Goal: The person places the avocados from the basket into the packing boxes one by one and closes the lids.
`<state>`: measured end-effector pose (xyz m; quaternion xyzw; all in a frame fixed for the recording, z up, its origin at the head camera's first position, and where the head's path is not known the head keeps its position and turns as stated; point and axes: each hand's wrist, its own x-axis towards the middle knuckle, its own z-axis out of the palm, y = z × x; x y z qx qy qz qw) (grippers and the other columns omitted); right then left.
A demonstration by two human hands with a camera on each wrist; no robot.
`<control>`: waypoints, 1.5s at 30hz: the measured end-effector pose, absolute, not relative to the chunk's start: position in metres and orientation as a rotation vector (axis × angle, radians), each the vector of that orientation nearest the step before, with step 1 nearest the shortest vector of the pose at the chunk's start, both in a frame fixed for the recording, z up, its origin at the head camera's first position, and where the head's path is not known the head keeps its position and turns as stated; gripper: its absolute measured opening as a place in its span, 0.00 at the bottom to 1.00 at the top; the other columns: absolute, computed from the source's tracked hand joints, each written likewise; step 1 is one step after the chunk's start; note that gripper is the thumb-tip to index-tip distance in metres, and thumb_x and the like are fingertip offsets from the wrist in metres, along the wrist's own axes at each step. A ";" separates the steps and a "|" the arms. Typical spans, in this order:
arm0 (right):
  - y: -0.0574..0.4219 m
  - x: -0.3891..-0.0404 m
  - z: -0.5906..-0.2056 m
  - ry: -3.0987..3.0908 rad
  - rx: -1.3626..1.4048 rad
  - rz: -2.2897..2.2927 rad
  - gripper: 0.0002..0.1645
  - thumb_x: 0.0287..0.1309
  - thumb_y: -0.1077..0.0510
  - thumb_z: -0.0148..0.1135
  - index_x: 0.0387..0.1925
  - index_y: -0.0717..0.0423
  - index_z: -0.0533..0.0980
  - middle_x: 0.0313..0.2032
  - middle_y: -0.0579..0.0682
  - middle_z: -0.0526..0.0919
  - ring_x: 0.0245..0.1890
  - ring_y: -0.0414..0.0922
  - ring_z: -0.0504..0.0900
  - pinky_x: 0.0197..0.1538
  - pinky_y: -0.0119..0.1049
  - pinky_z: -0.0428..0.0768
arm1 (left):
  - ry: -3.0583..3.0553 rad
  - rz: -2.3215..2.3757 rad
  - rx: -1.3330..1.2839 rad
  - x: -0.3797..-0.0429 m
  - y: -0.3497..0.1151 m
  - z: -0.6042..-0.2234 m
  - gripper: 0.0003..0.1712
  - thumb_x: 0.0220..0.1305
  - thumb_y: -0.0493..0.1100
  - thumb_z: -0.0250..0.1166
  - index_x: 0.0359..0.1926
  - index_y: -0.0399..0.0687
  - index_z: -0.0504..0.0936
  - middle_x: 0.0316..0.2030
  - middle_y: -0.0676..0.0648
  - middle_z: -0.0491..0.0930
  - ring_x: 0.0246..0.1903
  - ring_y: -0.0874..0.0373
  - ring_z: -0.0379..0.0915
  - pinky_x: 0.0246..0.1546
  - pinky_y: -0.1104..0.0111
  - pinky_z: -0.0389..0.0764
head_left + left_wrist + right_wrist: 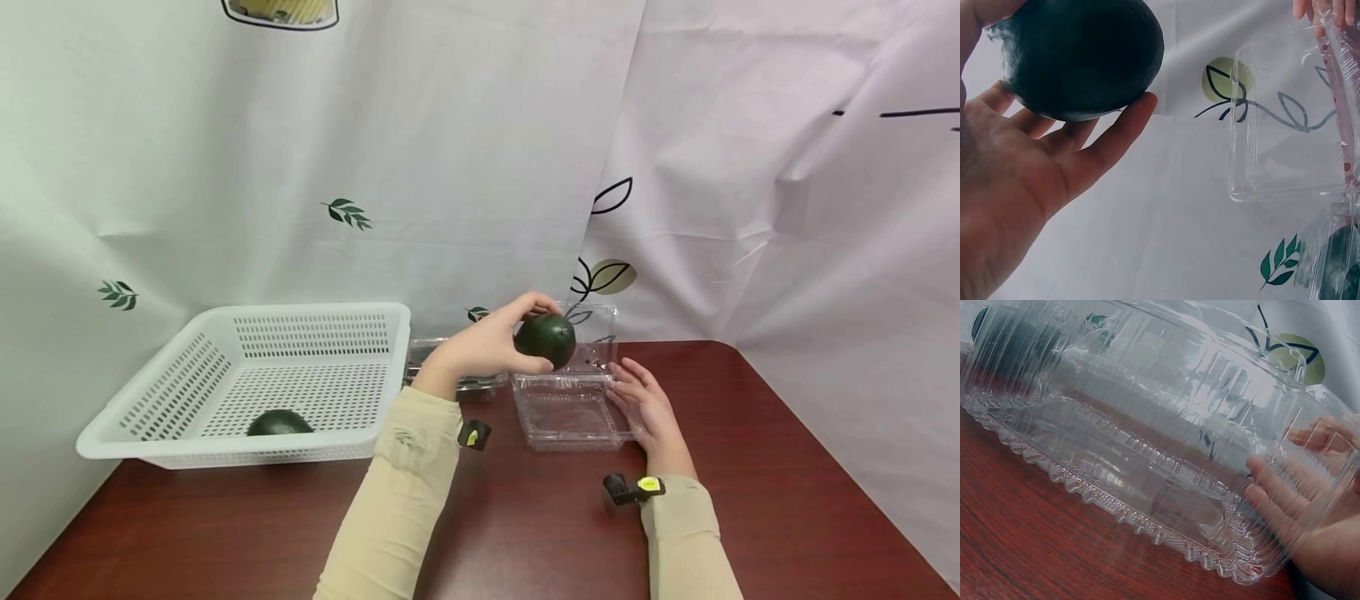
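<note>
Left hand (487, 342): clamped round a fruit (547, 341), thumb on the near side, fingers beyond; so smooth and round a body probably needs opposed support.
Fruit: in the grip, clear of the table (517, 517).
Box (570, 412): below the grip, its lid (597, 329) upright behind, leaving the cavity exposed.
Right hand (647, 408): right of the grip, fingers apart and loosely extended at the box's side, apparently steadying light plastic.
Second box (483, 388): left of the grip, partly hidden by that arm; dark green contents.
Basket (247, 447): farther left, its walls containing a second fruit (279, 422).
</note>
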<state>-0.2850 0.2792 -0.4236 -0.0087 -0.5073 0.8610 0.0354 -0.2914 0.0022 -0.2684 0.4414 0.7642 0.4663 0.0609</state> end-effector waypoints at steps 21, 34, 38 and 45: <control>0.279 -0.284 -0.423 -1.549 -0.040 2.650 0.27 0.63 0.74 0.43 0.62 0.58 0.55 0.46 0.44 0.80 0.39 0.38 0.80 0.53 0.35 0.73 | 2.445 1.183 1.264 -0.305 0.026 -0.304 0.32 0.46 0.35 0.71 0.53 0.52 0.69 0.49 0.50 0.73 0.46 0.59 0.70 0.50 0.67 0.70; 0.279 -0.284 -0.423 -1.587 -0.049 2.628 0.30 0.63 0.73 0.44 0.65 0.60 0.51 0.48 0.43 0.79 0.40 0.38 0.80 0.54 0.36 0.73 | 2.514 0.959 1.224 -0.313 0.040 -0.341 0.31 0.46 0.35 0.73 0.51 0.54 0.70 0.49 0.51 0.73 0.47 0.60 0.70 0.50 0.69 0.70; 0.279 -0.284 -0.423 -1.571 -0.059 2.640 0.30 0.63 0.73 0.44 0.65 0.60 0.52 0.47 0.43 0.80 0.39 0.38 0.80 0.52 0.35 0.73 | 2.503 0.935 1.202 -0.313 0.041 -0.345 0.31 0.45 0.35 0.73 0.50 0.55 0.71 0.48 0.52 0.74 0.45 0.60 0.71 0.48 0.69 0.71; 0.279 -0.285 -0.424 -1.599 -0.082 2.626 0.27 0.63 0.73 0.45 0.62 0.57 0.56 0.48 0.44 0.79 0.41 0.39 0.80 0.54 0.36 0.72 | 2.530 0.852 1.245 -0.316 0.043 -0.353 0.31 0.44 0.35 0.74 0.50 0.55 0.72 0.48 0.53 0.74 0.45 0.61 0.70 0.48 0.70 0.70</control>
